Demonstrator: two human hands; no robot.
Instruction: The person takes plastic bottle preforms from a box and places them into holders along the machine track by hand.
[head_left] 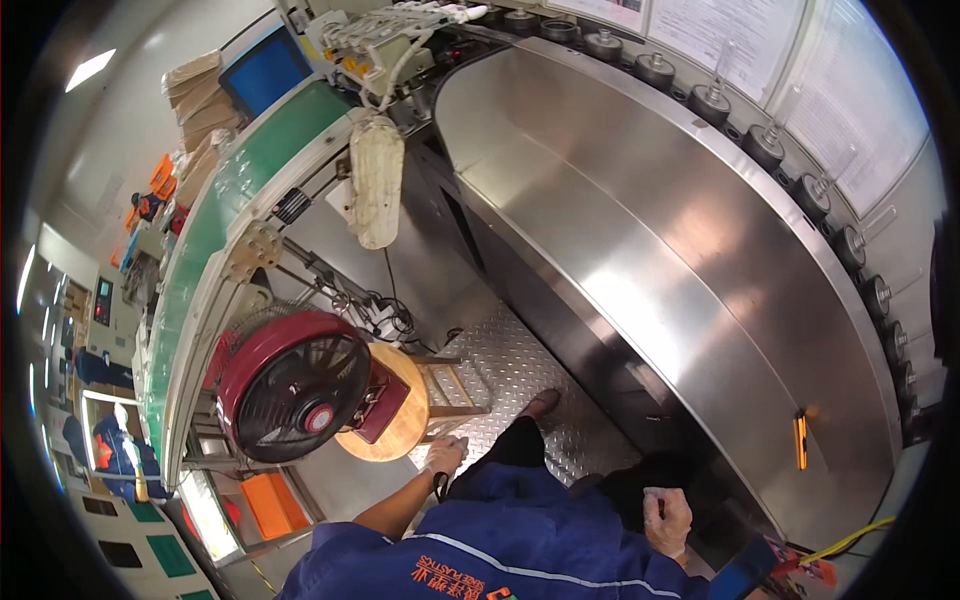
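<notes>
My left hand (pixel 446 455), in a thin translucent glove, hangs at my side near the wooden stool (pixel 413 400). Its fingers are loosely stretched, and nothing shows in them. At my other side, my right hand (pixel 668 520), gloved likewise, is curled closed beside the long stainless-steel trough (pixel 640 290); I see no thing in it. A red-framed electric fan (pixel 300 385) rests on the stool. Inside the trough, toward its near right end, lies a yellow-orange utility knife (pixel 800 440), apart from both hands.
A green conveyor belt (pixel 222 200) curves along the left. Several dark round weights (pixel 710 100) line the trough's far rim. An orange bin (pixel 273 505) sits low at left. Diamond-plate flooring (pixel 500 340) lies underfoot. A yellow cable (pixel 845 540) hangs at lower right.
</notes>
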